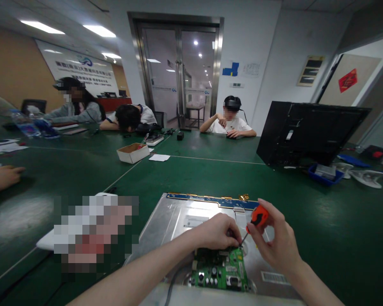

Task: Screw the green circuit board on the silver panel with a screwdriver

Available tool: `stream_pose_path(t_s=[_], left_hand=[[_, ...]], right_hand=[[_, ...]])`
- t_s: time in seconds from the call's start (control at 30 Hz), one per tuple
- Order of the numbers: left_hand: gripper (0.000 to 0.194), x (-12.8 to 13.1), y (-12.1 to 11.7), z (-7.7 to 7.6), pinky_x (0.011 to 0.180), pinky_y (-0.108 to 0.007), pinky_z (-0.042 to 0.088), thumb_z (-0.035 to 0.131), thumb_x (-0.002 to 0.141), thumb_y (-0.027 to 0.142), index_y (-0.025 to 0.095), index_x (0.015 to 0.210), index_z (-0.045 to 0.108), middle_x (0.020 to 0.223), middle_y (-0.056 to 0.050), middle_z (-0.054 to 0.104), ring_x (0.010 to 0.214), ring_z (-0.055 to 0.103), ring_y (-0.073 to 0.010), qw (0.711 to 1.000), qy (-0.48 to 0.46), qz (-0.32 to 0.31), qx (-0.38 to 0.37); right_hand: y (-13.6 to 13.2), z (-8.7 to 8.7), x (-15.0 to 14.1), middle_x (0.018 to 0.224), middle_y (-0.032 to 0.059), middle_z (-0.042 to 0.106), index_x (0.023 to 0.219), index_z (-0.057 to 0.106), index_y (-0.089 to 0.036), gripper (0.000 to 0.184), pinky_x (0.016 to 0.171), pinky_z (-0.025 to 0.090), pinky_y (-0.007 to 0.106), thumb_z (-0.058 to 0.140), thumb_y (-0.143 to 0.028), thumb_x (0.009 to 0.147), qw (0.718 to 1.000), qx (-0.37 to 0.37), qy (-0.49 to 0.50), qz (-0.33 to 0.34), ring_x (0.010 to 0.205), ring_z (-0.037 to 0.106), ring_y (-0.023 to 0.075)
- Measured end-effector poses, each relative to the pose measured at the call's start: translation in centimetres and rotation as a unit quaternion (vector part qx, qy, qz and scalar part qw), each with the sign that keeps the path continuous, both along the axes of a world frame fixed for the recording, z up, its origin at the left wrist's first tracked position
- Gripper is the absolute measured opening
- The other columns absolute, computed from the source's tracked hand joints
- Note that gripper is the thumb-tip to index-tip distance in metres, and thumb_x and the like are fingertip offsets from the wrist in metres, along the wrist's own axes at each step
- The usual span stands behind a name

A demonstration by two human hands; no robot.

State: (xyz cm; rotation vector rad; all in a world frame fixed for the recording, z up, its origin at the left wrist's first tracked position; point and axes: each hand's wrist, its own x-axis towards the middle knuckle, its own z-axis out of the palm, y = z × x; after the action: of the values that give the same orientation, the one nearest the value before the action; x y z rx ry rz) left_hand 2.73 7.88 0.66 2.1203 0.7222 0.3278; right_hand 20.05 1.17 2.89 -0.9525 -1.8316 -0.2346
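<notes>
My right hand (279,242) grips a screwdriver (259,216) by its orange and black handle. The thin shaft slants down to the left, and its tip meets the upper right corner of a green circuit board (221,268). Close beside that tip, my left hand (221,231) has its fingers pinched together at the board's top edge; whatever they hold is hidden. Beneath the board lies a silver metal panel (166,225) with a blue strip board (207,201) along its far edge.
A black monitor (309,134) stands at the right behind a blue tray (325,174). An open white box (133,154) sits farther back on the green table (210,178). Other people sit around it, and a co-worker's hand (4,177) rests at the left.
</notes>
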Motion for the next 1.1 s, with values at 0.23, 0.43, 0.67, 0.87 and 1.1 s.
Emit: stream_pose_path(t_s=[0.23, 0.43, 0.67, 0.87, 1.1], left_hand=[[0.019, 0.02, -0.16, 0.20, 0.058, -0.016, 0.040, 0.070, 0.072, 0.000, 0.016, 0.077, 0.079, 0.067, 0.003, 0.067, 0.060, 0.056, -0.0100, 1.000, 0.004, 0.005, 0.005], [0.017, 0.03, -0.14, 0.30, 0.057, -0.016, 0.040, 0.072, 0.072, 0.000, 0.014, 0.078, 0.078, 0.065, 0.003, 0.065, 0.060, 0.055, -0.0099, 1.000, 0.003, 0.002, 0.002], [0.018, -0.02, -0.11, 0.34, 0.059, -0.018, 0.040, 0.070, 0.072, 0.000, 0.016, 0.078, 0.079, 0.066, 0.002, 0.067, 0.060, 0.056, -0.0111, 1.000, 0.004, 0.001, -0.004], [0.019, 0.02, -0.15, 0.28, 0.058, -0.017, 0.039, 0.070, 0.071, -0.002, 0.015, 0.077, 0.079, 0.064, 0.003, 0.066, 0.058, 0.054, -0.0097, 1.000, -0.001, -0.005, 0.013], [0.020, 0.02, -0.16, 0.28, 0.058, -0.016, 0.039, 0.071, 0.071, -0.002, 0.015, 0.078, 0.079, 0.065, 0.003, 0.067, 0.059, 0.055, -0.0099, 1.000, 0.008, 0.004, 0.008]], right_hand=[[-0.26, -0.02, 0.16, 0.070, -0.0012, 0.062, 0.145, 0.032, -0.019, 0.050, 0.048, 0.055, 0.027, 0.043, -0.018, 0.096, 0.999, -0.034, 0.008, 0.021, 0.050, 0.063, 0.0151], [-0.13, -0.30, 0.10, 0.069, -0.0019, 0.061, 0.142, 0.036, -0.019, 0.050, 0.042, 0.050, 0.024, 0.049, -0.019, 0.094, 1.000, -0.015, 0.011, 0.010, 0.048, 0.061, 0.0141], [0.29, -0.54, 0.13, 0.063, -0.0069, 0.054, 0.139, 0.038, -0.021, 0.047, 0.040, 0.048, 0.022, 0.054, -0.024, 0.095, 1.000, 0.015, 0.003, -0.014, 0.043, 0.057, 0.0121], [0.04, -0.57, 0.24, 0.069, -0.0028, 0.059, 0.139, 0.037, -0.020, 0.046, 0.040, 0.048, 0.023, 0.052, -0.028, 0.096, 1.000, -0.001, -0.004, -0.017, 0.045, 0.059, 0.0131], [-0.11, -0.39, 0.12, 0.073, -0.0006, 0.062, 0.141, 0.035, -0.018, 0.046, 0.046, 0.053, 0.026, 0.045, -0.020, 0.097, 1.000, -0.025, 0.011, 0.004, 0.048, 0.061, 0.0135]])
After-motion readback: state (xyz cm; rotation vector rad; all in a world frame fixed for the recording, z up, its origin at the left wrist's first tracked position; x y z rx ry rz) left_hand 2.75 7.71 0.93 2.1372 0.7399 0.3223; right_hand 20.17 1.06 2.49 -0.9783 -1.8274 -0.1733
